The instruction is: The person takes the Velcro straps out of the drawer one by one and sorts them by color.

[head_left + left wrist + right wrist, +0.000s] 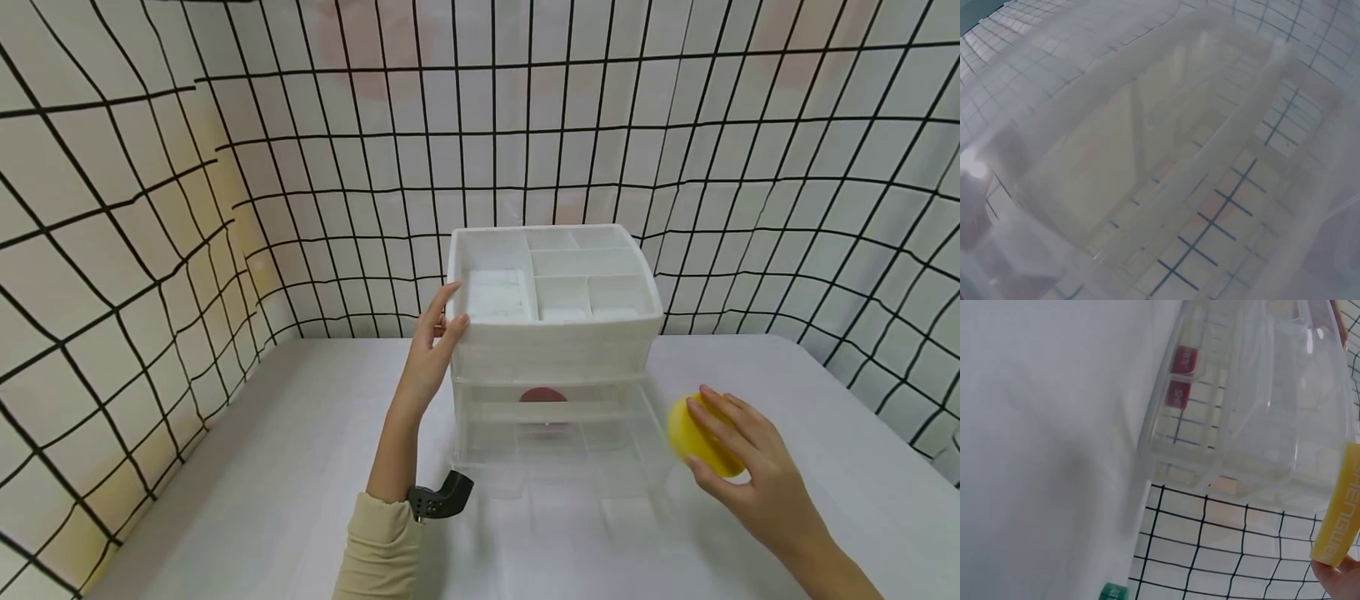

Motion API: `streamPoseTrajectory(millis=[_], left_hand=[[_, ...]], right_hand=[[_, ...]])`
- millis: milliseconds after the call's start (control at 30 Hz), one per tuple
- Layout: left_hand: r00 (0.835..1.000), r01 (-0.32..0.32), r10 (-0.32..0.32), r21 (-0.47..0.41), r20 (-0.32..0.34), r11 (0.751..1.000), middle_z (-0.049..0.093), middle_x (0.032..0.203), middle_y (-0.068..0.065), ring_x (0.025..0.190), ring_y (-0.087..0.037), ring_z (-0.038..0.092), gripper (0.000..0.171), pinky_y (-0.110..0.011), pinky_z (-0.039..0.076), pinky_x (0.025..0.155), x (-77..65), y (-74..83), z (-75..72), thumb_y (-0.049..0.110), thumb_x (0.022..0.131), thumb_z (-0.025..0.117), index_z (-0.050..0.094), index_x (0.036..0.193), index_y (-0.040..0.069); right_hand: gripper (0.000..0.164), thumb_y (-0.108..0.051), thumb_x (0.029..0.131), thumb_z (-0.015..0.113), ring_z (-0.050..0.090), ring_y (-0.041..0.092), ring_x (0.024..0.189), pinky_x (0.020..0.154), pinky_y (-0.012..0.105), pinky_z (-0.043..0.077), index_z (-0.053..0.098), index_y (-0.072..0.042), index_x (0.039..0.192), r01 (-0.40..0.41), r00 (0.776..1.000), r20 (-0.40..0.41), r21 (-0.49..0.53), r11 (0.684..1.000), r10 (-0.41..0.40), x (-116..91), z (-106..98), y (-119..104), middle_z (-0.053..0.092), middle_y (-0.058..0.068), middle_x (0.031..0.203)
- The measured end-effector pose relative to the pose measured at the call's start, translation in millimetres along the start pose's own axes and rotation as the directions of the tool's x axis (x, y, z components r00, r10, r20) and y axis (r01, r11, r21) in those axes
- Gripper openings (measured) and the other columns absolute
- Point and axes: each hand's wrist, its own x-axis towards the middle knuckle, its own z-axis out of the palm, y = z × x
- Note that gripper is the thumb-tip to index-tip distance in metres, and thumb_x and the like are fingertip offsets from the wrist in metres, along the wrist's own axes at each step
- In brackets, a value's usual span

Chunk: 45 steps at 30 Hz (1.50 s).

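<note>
A white-topped drawer box (555, 354) with clear drawers stands on the table, and one clear lower drawer (547, 442) is pulled out at the front. My left hand (431, 358) rests on the box's upper left front corner, thumb on the front edge and forefinger along the side. To the right of the box, my right hand (750, 454) holds a yellow round disc (693, 437) between thumb and fingers. Lettering runs along the disc's edge in the right wrist view. Inside the box shows a red round thing (543, 395), partly hidden; red lettered patches (1182, 375) show through its clear wall.
The box top has an open tray (495, 292) split into compartments. Black wire grid (495, 133) over white sheeting surrounds the white table (322, 467) at the back and sides. A green thing (1114, 592) shows at the bottom of the right wrist view, mostly cut off.
</note>
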Motion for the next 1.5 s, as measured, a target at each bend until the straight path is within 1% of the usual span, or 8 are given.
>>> streamPoseTrajectory(millis=[267,433,567,667,833,967,1133,1500], left_hand=[[0.999,0.035,-0.035,-0.009,0.013,0.999,0.031,0.098,0.001,0.091,-0.017,0.037,0.047,-0.033,0.038,0.073,-0.1,4.4,0.0,0.034,0.093,0.047,0.033,0.138,0.034],[0.999,0.052,-0.052,-0.01,0.014,0.999,0.029,0.1,0.002,0.093,-0.018,0.036,0.046,-0.034,0.036,0.075,-1.4,5.9,-0.3,0.035,0.094,0.046,0.032,0.138,0.037],[0.998,0.061,-0.061,0.002,0.016,0.998,0.03,0.101,0.001,0.094,-0.018,0.036,0.046,-0.034,0.037,0.076,-2.9,5.5,0.5,0.035,0.094,0.045,0.032,0.137,0.039],[0.997,0.07,-0.07,0.0,0.022,0.998,0.031,0.102,0.0,0.093,-0.017,0.036,0.045,-0.033,0.038,0.075,-4.6,7.8,1.0,0.035,0.094,0.045,0.032,0.137,0.039],[0.996,0.081,-0.081,-0.004,0.034,0.997,0.03,0.102,-0.002,0.093,-0.017,0.034,0.047,-0.033,0.036,0.076,-10.7,28.1,0.6,0.029,0.095,0.044,0.031,0.14,0.028],[0.997,0.074,-0.074,0.001,0.03,0.997,0.029,0.099,-0.001,0.092,-0.017,0.033,0.048,-0.033,0.035,0.075,-11.6,32.2,0.1,0.027,0.095,0.044,0.031,0.141,0.024],[0.997,0.07,-0.07,-0.005,0.03,0.998,0.029,0.097,-0.001,0.09,-0.017,0.033,0.048,-0.033,0.036,0.075,-11.7,31.6,0.0,0.026,0.096,0.044,0.031,0.141,0.021],[0.996,0.079,-0.079,-0.008,0.028,0.997,0.03,0.102,-0.002,0.093,-0.017,0.034,0.049,-0.033,0.037,0.076,-11.4,32.1,0.0,0.026,0.095,0.044,0.03,0.142,0.02]], right_hand=[[0.05,-0.03,0.081,0.064,0.028,-0.001,0.13,0.105,0.011,0.017,0.057,-0.004,0.123,-0.075,0.996,0.037,-0.035,0.997,0.077,-17.0,-13.0,11.1,0.046,0.001,0.136],[0.059,-0.008,0.07,0.068,0.023,-0.007,0.129,0.104,0.009,0.012,0.054,-0.008,0.127,-0.146,0.985,0.071,-0.115,0.983,0.155,-24.6,-16.7,20.4,0.04,-0.006,0.14],[0.065,-0.006,0.07,0.067,0.032,0.017,0.127,0.108,0.02,0.011,0.049,-0.016,0.132,-0.227,0.963,0.108,-0.172,0.959,0.247,-32.2,-18.2,26.3,0.035,-0.01,0.143],[0.064,-0.01,0.074,0.066,0.036,0.036,0.117,0.111,0.03,0.01,0.046,-0.019,0.134,-0.232,0.955,0.137,-0.217,0.948,0.265,-39.1,-19.5,33.4,0.036,-0.005,0.144],[0.065,-0.015,0.077,0.065,0.038,0.042,0.11,0.112,0.042,0.011,0.042,-0.021,0.137,-0.218,0.942,0.191,-0.28,0.935,0.276,-46.2,-23.2,49.6,0.04,0.014,0.139],[0.065,-0.018,0.08,0.063,0.037,0.048,0.106,0.105,0.055,0.013,0.036,-0.021,0.14,-0.263,0.905,0.244,-0.323,0.909,0.348,-49.6,-26.3,61.4,0.037,0.022,0.138],[0.063,-0.02,0.083,0.062,0.037,0.05,0.105,0.093,0.061,0.02,0.035,-0.018,0.14,-0.305,0.861,0.287,-0.369,0.878,0.419,-59.2,-28.0,72.3,0.039,0.028,0.132],[0.056,-0.027,0.087,0.054,0.03,0.054,0.109,0.092,0.062,0.017,0.038,-0.003,0.135,-0.412,0.71,0.395,-0.437,0.8,0.582,-67.5,-27.9,87.5,0.034,0.032,0.132]])
